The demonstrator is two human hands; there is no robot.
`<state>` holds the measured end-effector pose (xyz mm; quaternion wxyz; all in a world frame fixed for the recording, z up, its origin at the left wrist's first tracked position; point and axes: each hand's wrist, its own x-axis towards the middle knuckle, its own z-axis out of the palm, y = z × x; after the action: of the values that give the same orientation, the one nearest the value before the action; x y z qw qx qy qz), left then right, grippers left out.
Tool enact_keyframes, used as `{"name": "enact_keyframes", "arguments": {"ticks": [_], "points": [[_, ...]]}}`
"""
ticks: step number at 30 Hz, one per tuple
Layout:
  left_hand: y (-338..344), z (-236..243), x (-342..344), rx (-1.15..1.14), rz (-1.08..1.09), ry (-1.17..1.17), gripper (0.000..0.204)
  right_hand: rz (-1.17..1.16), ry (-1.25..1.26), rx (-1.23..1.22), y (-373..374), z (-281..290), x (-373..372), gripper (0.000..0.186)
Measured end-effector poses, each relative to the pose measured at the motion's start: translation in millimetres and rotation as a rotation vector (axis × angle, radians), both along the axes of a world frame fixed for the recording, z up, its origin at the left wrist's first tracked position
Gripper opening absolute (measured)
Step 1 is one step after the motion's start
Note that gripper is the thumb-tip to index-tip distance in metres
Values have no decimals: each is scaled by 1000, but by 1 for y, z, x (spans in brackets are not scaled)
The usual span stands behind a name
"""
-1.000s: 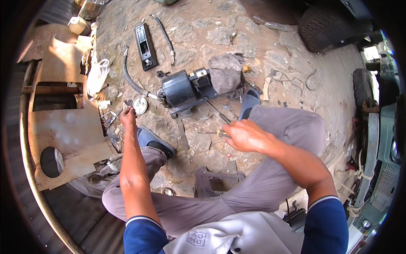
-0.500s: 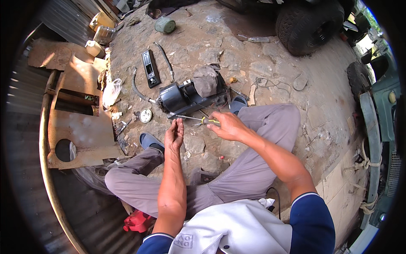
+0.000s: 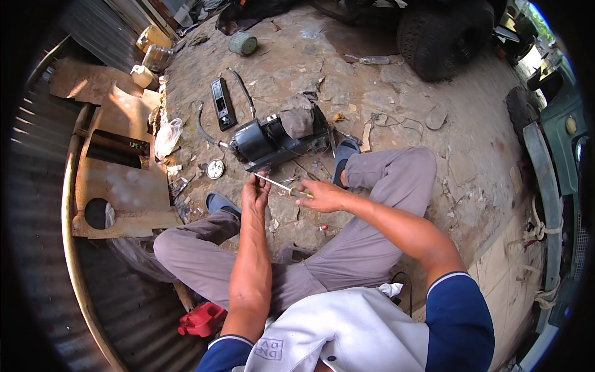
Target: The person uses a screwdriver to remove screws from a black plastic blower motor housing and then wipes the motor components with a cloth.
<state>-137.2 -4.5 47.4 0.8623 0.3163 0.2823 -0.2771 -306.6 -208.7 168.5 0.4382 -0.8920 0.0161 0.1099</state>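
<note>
So the right hand (image 3: 326,196) is doing the gripping here, fingers curling round the yellow-and-black handle of the screwdriver (image 3: 273,181). The left hand (image 3: 253,197) is holding its fingertips up at the tip end; I can't tell if they're pinching the shaft, holding something tiny or just touching. The screwdriver is slanting between both hands, over the stony ground (image 3: 296,214), just this side of the black motor unit (image 3: 253,141).

If it were me, I'd be steadying the shaft lightly just behind the tip and letting the handle hand do the work, wrist loose. I'd also be watching those left fingertips, since a slip would probably be jabbing them. Past that, the grey cloth (image 3: 298,119) is sitting on the unit, and the long black panel (image 3: 223,104) is lying beyond, well out of the way.
</note>
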Motion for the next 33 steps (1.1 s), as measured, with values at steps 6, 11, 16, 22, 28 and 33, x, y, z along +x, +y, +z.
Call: {"name": "enact_keyframes", "arguments": {"ticks": [6, 11, 16, 22, 28, 33], "points": [[4, -1, 29, 358, -19, -104, 14, -2, 486, 32, -48, -28, 60, 41], [-11, 19, 59, 721, -83, -270, 9, -670, 663, 148, -129, -116, 114, 25], [-36, 38, 85, 820, -235, -393, 12, -1051, 479, 626, -121, -201, 107, 28], [-68, 28, 124, 1177, -338, -620, 16, -1279, 273, 647, -115, -229, 143, 34], [-99, 4, 153, 1416, -468, -943, 19, -1203, 271, 135, -133, -266, 151, 35], [-106, -12, 175, 1475, -441, -946, 21, -1311, 180, 132, -127, -276, 164, 34]]}}
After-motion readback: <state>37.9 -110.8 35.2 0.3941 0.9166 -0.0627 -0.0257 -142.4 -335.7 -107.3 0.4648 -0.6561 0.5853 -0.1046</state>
